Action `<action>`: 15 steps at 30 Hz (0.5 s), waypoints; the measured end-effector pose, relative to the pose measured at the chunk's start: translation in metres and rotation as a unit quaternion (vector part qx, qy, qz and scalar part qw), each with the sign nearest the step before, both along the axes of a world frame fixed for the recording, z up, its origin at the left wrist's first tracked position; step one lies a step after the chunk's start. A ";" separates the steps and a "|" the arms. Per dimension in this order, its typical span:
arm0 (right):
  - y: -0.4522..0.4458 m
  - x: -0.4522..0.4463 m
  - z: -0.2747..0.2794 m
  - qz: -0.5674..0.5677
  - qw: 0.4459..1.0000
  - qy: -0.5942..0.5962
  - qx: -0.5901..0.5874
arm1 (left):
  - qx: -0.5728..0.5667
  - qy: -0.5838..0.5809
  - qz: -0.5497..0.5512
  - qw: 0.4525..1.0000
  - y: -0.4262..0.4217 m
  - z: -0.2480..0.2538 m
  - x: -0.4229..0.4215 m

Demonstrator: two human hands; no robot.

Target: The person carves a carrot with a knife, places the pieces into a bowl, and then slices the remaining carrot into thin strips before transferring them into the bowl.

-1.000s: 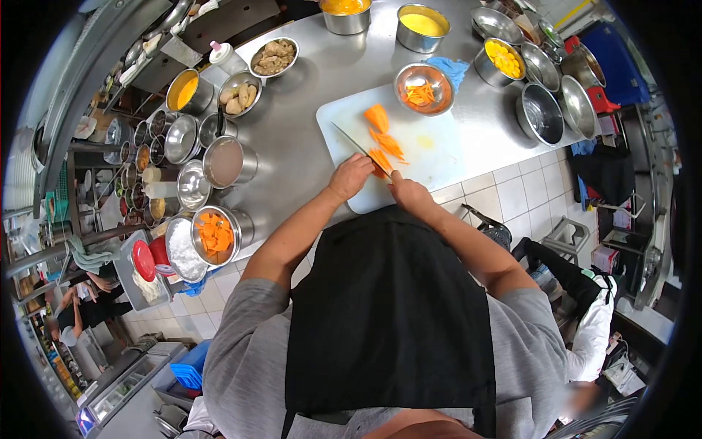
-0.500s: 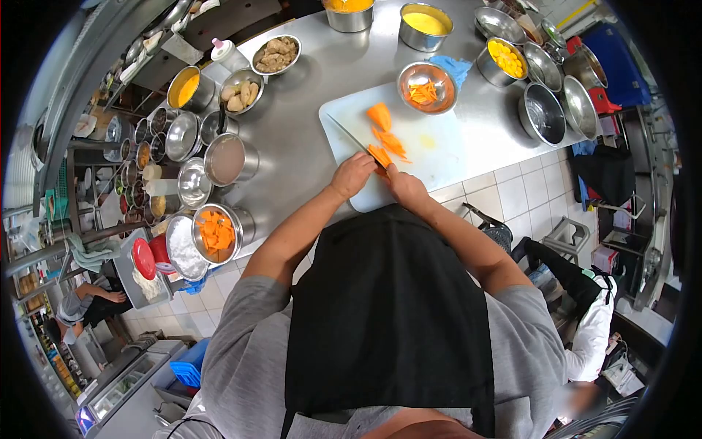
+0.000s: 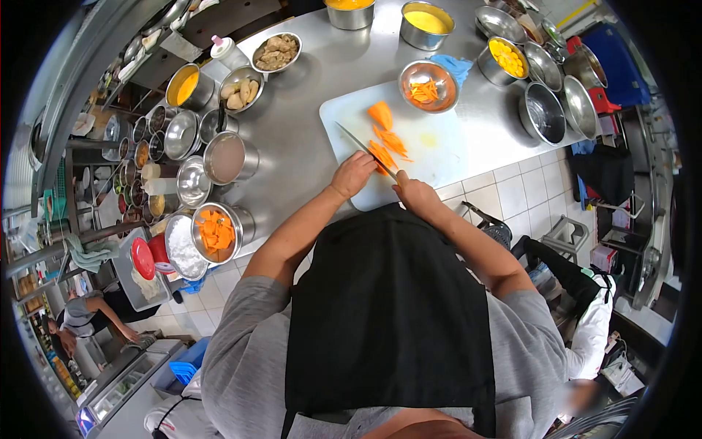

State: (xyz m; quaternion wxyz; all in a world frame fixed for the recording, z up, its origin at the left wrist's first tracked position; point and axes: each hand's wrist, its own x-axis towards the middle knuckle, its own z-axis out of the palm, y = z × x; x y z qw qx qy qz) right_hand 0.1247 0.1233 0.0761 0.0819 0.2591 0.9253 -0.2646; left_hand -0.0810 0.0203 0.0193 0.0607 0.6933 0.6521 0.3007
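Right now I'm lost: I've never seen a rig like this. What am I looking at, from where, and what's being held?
There is no machine: these are a person's two bare hands, seen by one camera worn on that person's head, looking forward and down. The right hand grips a knife. The left hand is beside it, close to some cut orange strips; whether the hand touches them is unclear. Beneath is a pale cutting board, also bearing an orange chunk, on a metal counter. At the board's far side is a metal bowl of strips, next to a blue cloth.
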 end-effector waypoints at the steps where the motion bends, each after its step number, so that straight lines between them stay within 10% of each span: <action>1: 0.000 0.000 -0.001 -0.001 1.000 0.004 -0.003 | -0.001 0.000 0.000 1.000 0.000 0.000 -0.001; 15: 0.004 -0.010 -0.013 0.006 0.997 0.074 0.033 | 0.004 0.001 0.025 1.000 -0.002 -0.007 -0.003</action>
